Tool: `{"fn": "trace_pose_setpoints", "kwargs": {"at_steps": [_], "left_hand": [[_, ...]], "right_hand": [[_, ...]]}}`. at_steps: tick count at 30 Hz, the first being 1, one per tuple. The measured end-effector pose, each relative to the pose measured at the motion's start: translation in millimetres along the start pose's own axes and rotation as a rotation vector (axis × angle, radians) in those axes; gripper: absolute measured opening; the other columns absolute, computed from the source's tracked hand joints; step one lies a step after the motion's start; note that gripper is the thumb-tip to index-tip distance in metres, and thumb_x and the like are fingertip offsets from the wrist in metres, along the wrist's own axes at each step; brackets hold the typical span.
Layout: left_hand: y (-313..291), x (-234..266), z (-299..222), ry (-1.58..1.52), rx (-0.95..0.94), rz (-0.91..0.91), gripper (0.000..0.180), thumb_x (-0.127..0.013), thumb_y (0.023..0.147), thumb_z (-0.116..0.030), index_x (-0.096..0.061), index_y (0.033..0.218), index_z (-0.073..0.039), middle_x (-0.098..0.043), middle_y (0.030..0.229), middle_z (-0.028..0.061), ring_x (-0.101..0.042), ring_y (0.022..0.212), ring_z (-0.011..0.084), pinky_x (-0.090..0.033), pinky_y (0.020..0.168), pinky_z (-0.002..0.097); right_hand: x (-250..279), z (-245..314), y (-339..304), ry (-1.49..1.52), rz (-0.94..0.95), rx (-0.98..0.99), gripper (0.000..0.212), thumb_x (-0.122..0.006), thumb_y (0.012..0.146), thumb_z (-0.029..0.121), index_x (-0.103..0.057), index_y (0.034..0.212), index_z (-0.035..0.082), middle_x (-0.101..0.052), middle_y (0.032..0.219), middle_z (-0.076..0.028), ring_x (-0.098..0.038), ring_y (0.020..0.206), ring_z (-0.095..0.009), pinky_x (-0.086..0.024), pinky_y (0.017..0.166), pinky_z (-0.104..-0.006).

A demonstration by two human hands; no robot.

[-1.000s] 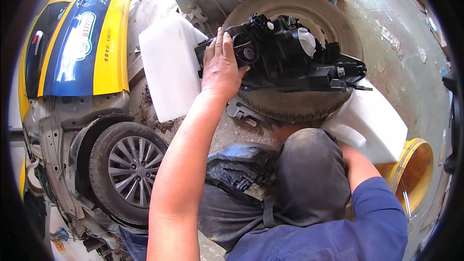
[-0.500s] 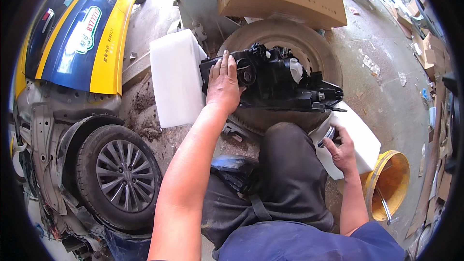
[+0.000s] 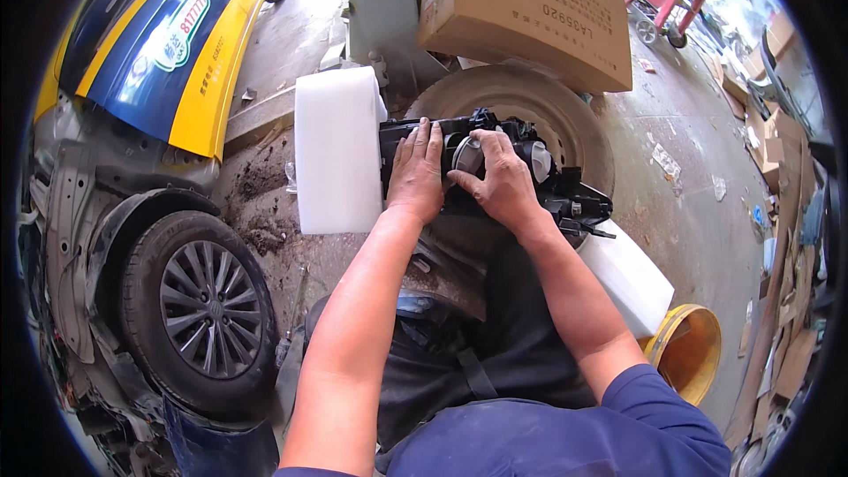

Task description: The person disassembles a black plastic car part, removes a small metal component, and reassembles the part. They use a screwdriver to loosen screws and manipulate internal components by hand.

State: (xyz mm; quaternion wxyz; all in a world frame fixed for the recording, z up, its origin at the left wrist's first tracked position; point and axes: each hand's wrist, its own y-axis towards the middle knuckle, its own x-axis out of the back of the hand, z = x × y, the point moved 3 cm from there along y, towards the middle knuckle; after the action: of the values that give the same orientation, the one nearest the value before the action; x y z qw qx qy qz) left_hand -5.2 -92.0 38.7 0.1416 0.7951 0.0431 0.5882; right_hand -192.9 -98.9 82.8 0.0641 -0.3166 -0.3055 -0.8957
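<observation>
A black car headlight [image 3: 565,187] lies back side up in front of me, over a tire [image 3: 590,137] on the floor. My left hand [image 3: 419,175] rests flat on its left part, fingers stretched out and holding nothing. Close beside it, my right hand [image 3: 505,178] grips a round grey-white cap [image 3: 468,155] by the rim, against the back of the headlight. Whether the cap is seated in the housing is hidden by my fingers. A second pale round cap [image 3: 540,162] sits farther right on the housing.
White foam blocks stand left [image 3: 337,150] and right [image 3: 629,278] of the headlight. A cardboard box [image 3: 526,13] is behind the tire. At right stands a yellow bucket [image 3: 687,349]. A car with its wheel [image 3: 216,305] exposed is on my left, and a blue-yellow panel [image 3: 190,53] beyond.
My right hand has moved up and left from beside the right foam block, bringing the cap to the headlight's back. My left hand stays on the housing. The view has shifted slightly.
</observation>
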Motion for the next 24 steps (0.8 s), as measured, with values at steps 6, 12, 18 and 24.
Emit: {"fn": "trace_pose_setpoints", "kwargs": {"at_steps": [6,12,18,24], "left_hand": [[-5.0,-5.3,-0.2,-0.018,0.027,-0.025,0.103,-0.089,0.095,-0.025,-0.031,0.178,-0.007,-0.030,0.187,0.0197,-0.032,0.172,0.0373,-0.024,0.143,0.0523],[-15.2,-8.1,-6.9,-0.009,0.016,-0.099,0.101,-0.087,0.095,-0.025,-0.032,0.178,-0.008,-0.031,0.187,0.0196,-0.033,0.171,0.0359,-0.024,0.143,0.0517],[-21.3,-6.9,-11.8,-0.064,0.011,-0.140,0.105,-0.091,0.090,-0.025,-0.036,0.178,-0.009,-0.035,0.186,0.0201,-0.037,0.169,0.0388,-0.027,0.141,0.0538],[-24.6,-3.8,-15.8,-0.060,0.007,-0.168,0.107,-0.093,0.087,-0.026,-0.038,0.177,-0.009,-0.037,0.184,0.0198,-0.040,0.166,0.0389,-0.029,0.140,0.0524]], "right_hand": [[-18.2,-10.8,-2.0,-0.032,-0.067,0.010,0.065,-0.096,0.091,0.033,-0.076,0.147,0.006,-0.071,0.136,-0.022,-0.074,0.120,-0.043,-0.062,0.104,-0.0493],[-15.6,-13.7,-7.6,-0.040,0.021,0.042,0.068,-0.094,0.092,0.035,-0.074,0.151,0.007,-0.073,0.140,-0.019,-0.073,0.124,-0.041,-0.059,0.110,-0.0477],[2.7,-15.7,-3.4,0.119,0.177,-0.009,0.060,-0.089,0.097,0.022,-0.072,0.153,0.006,-0.074,0.144,-0.019,-0.072,0.133,-0.041,-0.057,0.117,-0.0469],[12.5,-13.8,8.0,0.139,0.270,0.035,0.054,-0.090,0.091,0.011,-0.075,0.142,0.006,-0.075,0.143,-0.017,-0.073,0.132,-0.039,-0.057,0.116,-0.0450]]}}
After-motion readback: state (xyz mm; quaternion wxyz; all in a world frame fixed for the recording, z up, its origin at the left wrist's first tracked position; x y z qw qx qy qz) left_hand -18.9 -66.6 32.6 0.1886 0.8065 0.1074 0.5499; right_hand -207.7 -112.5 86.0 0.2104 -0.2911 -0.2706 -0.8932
